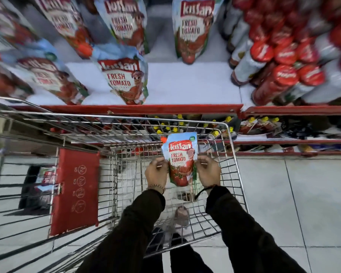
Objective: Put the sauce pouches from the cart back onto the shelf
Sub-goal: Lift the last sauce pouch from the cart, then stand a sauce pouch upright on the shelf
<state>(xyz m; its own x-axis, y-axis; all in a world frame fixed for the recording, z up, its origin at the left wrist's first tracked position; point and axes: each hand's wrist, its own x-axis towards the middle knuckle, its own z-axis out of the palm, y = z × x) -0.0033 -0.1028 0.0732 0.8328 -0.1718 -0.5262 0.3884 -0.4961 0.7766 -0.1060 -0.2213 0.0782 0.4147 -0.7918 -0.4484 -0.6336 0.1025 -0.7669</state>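
Observation:
A blue and red tomato sauce pouch [180, 157] is held upright over the wire cart [229, 154]. My left hand [157, 172] grips its left edge and my right hand [208, 171] grips its right edge. Beyond the cart is the white shelf [185, 83] with a red front lip. Several matching pouches stand on it, the nearest one [124, 79] at the front and another [191, 28] further back. There is bare shelf surface between them. The cart's basket below the held pouch shows only wire and floor.
Red-capped sauce bottles [283, 75] crowd the shelf's right side. A lower shelf [283, 141] holds yellow-capped bottles and packets. The cart's red child-seat flap [77, 192] hangs at left, and a second cart's wires lie beyond it. Grey tiled floor [303, 194] is at right.

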